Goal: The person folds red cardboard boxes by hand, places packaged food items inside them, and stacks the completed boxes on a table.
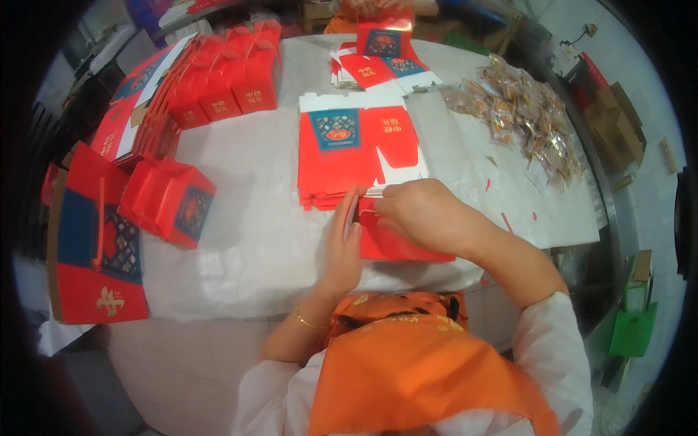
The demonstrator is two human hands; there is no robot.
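A red carton (398,244) sits at the near edge of the table, in front of me. My left hand (343,247) rests along its left side, fingers stretched out nearly straight with the thumb apart from them. From the right, my right hand (429,212) reaches over the carton's top, its fingers curled and pinching the carton's upper edge. Its fingertips are partly hidden by the hand itself. Just beyond both hands lies a stack of flat red carton blanks (362,149) with a blue picture panel and white flaps.
Several folded red gift boxes (225,83) stand at the far left, beside stacked blanks. Nearer are a single gift box (169,202) and a large red carry bag (98,251). Small clear packets (516,109) are heaped at the right. Across the table, a person handles another red box (385,40).
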